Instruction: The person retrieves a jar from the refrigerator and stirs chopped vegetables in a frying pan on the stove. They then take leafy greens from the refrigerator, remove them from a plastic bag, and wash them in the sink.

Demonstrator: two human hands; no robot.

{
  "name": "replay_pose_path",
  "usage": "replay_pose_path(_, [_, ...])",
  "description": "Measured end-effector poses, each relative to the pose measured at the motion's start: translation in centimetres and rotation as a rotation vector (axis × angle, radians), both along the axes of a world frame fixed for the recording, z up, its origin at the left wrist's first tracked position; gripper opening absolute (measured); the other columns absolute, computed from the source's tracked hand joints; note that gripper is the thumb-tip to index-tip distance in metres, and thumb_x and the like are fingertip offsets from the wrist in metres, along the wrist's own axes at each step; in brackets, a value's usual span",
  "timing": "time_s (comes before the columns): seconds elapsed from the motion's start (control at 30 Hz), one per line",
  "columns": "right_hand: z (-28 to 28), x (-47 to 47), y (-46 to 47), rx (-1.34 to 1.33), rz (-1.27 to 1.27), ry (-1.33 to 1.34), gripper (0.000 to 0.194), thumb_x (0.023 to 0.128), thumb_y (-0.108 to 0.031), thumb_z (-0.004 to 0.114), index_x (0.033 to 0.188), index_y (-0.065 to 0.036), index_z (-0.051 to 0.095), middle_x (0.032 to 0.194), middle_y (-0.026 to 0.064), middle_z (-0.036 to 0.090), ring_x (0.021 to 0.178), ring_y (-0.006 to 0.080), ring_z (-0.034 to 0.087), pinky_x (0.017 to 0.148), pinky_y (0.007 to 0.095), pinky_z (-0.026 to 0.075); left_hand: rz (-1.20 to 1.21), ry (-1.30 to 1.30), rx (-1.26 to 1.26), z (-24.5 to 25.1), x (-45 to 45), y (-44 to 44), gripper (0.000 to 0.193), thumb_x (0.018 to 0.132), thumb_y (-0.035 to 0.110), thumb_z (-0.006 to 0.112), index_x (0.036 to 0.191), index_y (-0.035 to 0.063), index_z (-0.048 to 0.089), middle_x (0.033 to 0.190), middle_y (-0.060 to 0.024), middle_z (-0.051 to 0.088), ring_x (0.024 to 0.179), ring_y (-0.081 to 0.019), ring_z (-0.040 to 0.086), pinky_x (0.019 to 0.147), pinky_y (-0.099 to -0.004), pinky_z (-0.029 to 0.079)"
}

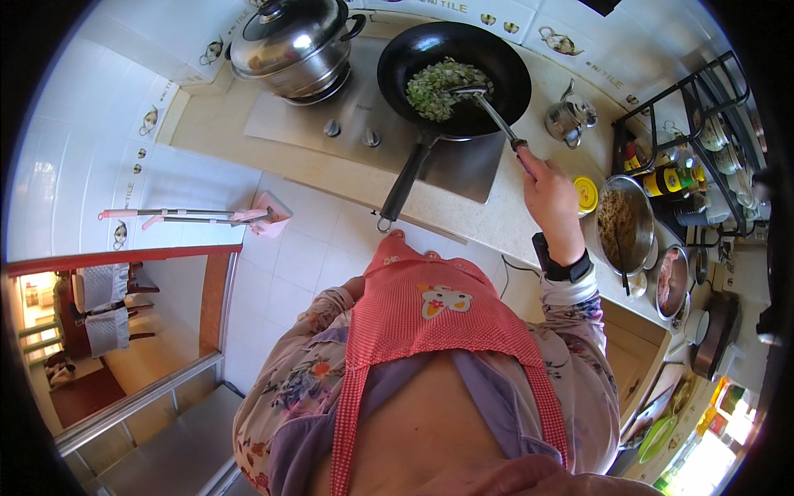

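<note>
My right hand point(551, 192) grips the handle of a metal cooking spatula point(496, 116). Its head rests among chopped pale-green vegetables point(434, 87), perhaps scallion or onion, in a black wok point(513, 68). The wok sits on the right burner of a stainless gas cooktop point(462, 170), its long black handle point(406, 180) pointing toward me past the counter edge. My left hand point(355, 288) is low beside the red checked apron point(409, 335); the apron hides most of it, so its fingers cannot be seen.
A lidded steel pot point(291, 53) occupies the left burner. Right of the wok stand a small metal pot with a spout point(566, 121), a yellow-lidded jar point(585, 194), a bowl of brown crumbly food point(645, 214), a bowl of raw meat point(684, 288) and a black rack point(698, 133) with bottles.
</note>
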State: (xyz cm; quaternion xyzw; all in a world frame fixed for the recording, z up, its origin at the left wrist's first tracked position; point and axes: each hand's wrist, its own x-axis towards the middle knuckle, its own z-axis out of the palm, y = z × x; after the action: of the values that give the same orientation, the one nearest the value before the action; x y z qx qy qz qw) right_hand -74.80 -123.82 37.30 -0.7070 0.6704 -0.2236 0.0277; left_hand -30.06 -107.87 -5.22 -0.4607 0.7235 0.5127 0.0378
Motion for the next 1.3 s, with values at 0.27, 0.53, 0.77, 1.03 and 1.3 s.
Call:
replay_pose_path(0.27, [4.3, -1.9, 2.8, -0.008, 0.147, -0.057, 0.032, 0.08, -0.011, 0.056, 0.109, -0.02, 0.063, 0.076, 0.0115, 0.057, 0.069, 0.0323, 0.058, 0.059, 0.0404, 0.047, 0.01, -0.039, -0.04, -0.2, -0.5, 0.6, 0.024, 0.081, 0.024, 0.049, 0.091, 0.0077, 0.065, 0.093, -0.0174, 0.065, 0.087, -0.0326, 0.063, 0.074, -0.0415, 0.05])
replay_pose_path(0.53, [4.5, 0.3, 2.1, 0.062, 0.179, 0.011, 0.03, 0.08, -0.012, 0.056, 0.108, -0.019, 0.063, 0.078, 0.0117, 0.057, 0.07, 0.0332, 0.057, 0.059, 0.0419, 0.046, -0.034, -0.079, -0.094, -0.3, -0.3, 0.4, 0.024, 0.082, 0.023, 0.048, 0.09, 0.0075, 0.065, 0.093, -0.0173, 0.065, 0.087, -0.0327, 0.063, 0.074, -0.0415, 0.05])
replay_pose_path(0.77, [6.5, 1.2, 1.9, 0.082, 0.197, -0.076, 0.031, 0.079, -0.009, 0.055, 0.108, -0.017, 0.064, 0.076, 0.0141, 0.057, 0.072, 0.0332, 0.058, 0.061, 0.0417, 0.045, -0.12, -0.128, -0.173, -1.3, 1.4, -0.4, 0.024, 0.082, 0.023, 0.048, 0.09, 0.0074, 0.065, 0.092, -0.0173, 0.065, 0.087, -0.0327, 0.063, 0.074, -0.0415, 0.05])
replay_pose_path(1.03, [4.2, 6.0, -0.3, 0.066, 0.099, -0.059, 0.031, 0.081, -0.013, 0.055, 0.11, -0.02, 0.062, 0.08, 0.0133, 0.06, 0.072, 0.0335, 0.059, 0.062, 0.0418, 0.047, -0.331, -0.172, -0.291, -1.2, 4.9, -5.3, 0.024, 0.082, 0.023, 0.047, 0.09, 0.0077, 0.065, 0.092, -0.017, 0.065, 0.087, -0.0326, 0.063, 0.074, -0.0413, 0.05])
replay_pose_path(1.3, [1.3, 10.9, -2.8, -0.041, -0.048, -0.088, 0.031, 0.082, -0.015, 0.055, 0.112, -0.021, 0.062, 0.076, 0.0118, 0.058, 0.071, 0.0326, 0.059, 0.062, 0.0414, 0.048, -0.395, -0.215, -0.206, 7.7, 9.5, -13.3, 0.024, 0.082, 0.022, 0.047, 0.092, 0.0116, 0.067, 0.093, -0.0146, 0.066, 0.088, -0.0312, 0.063, 0.077, -0.0399, 0.051])
